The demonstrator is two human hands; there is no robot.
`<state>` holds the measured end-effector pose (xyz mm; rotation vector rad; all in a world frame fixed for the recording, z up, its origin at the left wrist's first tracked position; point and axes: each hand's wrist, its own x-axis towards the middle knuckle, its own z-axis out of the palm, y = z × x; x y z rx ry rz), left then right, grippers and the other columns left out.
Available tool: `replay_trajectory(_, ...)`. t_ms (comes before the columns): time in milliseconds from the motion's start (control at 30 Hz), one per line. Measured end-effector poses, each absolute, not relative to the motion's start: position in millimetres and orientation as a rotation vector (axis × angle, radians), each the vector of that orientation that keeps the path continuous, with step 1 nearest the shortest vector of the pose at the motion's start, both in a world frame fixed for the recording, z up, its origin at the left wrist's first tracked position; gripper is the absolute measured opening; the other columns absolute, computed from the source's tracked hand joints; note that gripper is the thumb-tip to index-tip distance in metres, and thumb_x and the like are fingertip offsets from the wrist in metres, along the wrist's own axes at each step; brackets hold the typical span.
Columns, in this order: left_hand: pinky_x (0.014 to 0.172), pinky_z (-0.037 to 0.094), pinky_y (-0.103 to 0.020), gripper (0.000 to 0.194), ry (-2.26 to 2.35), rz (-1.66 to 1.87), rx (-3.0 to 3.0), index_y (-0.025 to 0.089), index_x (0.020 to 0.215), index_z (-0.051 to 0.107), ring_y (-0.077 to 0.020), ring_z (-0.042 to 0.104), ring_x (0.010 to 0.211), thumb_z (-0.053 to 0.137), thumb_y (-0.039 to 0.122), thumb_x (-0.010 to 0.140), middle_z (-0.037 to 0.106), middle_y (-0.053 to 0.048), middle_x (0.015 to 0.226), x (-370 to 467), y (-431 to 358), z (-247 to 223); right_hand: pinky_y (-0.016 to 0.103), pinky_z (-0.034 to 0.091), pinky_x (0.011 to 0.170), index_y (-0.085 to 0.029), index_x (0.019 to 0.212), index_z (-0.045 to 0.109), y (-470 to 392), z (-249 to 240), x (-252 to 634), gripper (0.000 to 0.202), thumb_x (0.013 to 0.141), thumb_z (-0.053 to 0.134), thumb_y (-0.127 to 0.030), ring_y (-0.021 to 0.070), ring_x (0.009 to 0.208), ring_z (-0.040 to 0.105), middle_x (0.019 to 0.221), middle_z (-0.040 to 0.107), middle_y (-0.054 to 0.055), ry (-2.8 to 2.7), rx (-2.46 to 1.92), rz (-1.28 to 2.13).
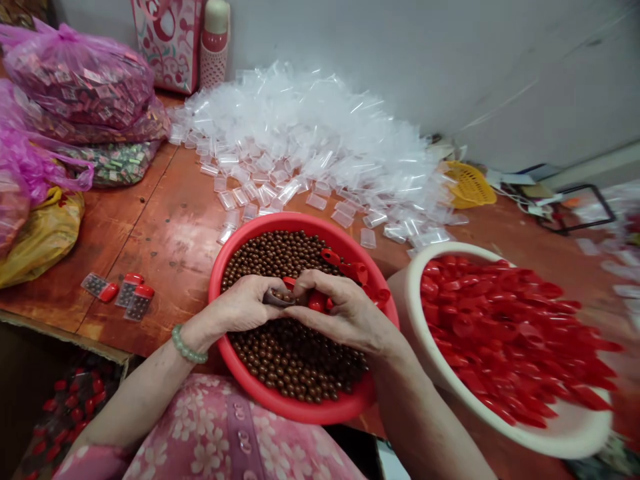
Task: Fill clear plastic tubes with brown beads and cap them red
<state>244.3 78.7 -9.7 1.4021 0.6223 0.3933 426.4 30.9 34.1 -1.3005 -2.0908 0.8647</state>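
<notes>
A red basin [217, 267] full of small brown balls [295, 360] stands in front of me. Over it my two hands meet. My left hand [245, 303] holds a small clear container [279, 297] with brown balls at its mouth. My right hand [340, 310] has its thumb and forefinger at that container, and a red cap [317, 301] shows inside its curled fingers. More red pieces [356, 271] lie on the balls at the basin's upper right. To the right, a white tub [417, 313] is heaped with red pieces [500, 333].
A large pile of clear containers [310, 133] spreads behind the basin. Filled, red-capped containers [137, 297] lie at left. Pink bags [85, 80], a yellow bag [45, 233] and a yellow basket [467, 185] are farther off. An open box [65, 400] sits lower left.
</notes>
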Motion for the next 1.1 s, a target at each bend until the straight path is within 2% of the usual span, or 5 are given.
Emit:
replay_trajectory(200,0.07,0.041,-0.025,0.018,0.592,0.374,1.315,0.012,0.079,0.061,-0.0128,0.049,0.072,0.069,0.028,0.073,0.056,0.001,0.073,245,80,-12,0.023,0.044,0.058,-0.02,0.09,0.06,34,37,419,0.008,0.084,0.065,-0.023,0.0116,0.063,0.056,0.078,0.064,0.0,-2.076,-1.247,0.889)
replay_trajectory(433,0.077,0.044,-0.027,0.012,0.677,0.43,1.379,0.014,0.091,0.06,-0.0134,0.056,0.079,0.062,0.018,0.079,0.062,-0.001,0.084,244,77,-2,0.025,0.042,0.057,-0.022,0.086,0.061,34,33,424,0.021,0.083,0.068,-0.042,0.0124,0.062,0.05,0.072,0.056,-0.002,-1.588,-1.416,1.044)
replay_trajectory(600,0.083,0.047,-0.03,0.019,0.593,0.432,1.377,0.014,0.103,0.058,-0.0153,0.061,0.087,0.056,0.02,0.085,0.065,-0.004,0.093,245,77,1,0.024,0.043,0.056,-0.026,0.109,0.056,29,30,427,0.024,0.091,0.058,-0.041,0.0117,0.06,0.051,0.068,0.052,-0.005,-1.255,-1.332,1.351)
replay_trajectory(933,0.076,0.046,-0.026,0.021,0.593,0.374,1.189,0.011,0.097,0.067,-0.0119,0.061,0.077,0.066,0.015,0.076,0.068,-0.002,0.084,243,90,10,0.036,0.056,0.088,-0.026,0.099,0.068,33,35,404,0.026,0.075,0.076,-0.029,0.0182,0.093,0.069,0.099,0.073,0.002,-1.042,-1.285,0.985)
replay_trajectory(1100,0.072,0.048,-0.025,0.025,0.638,0.438,1.29,0.012,0.103,0.065,-0.0121,0.06,0.076,0.064,0.018,0.078,0.067,-0.003,0.085,244,90,9,0.036,0.058,0.083,-0.026,0.091,0.069,35,31,393,0.022,0.072,0.078,-0.031,0.0175,0.085,0.068,0.092,0.073,0.001,-0.99,-1.26,0.861)
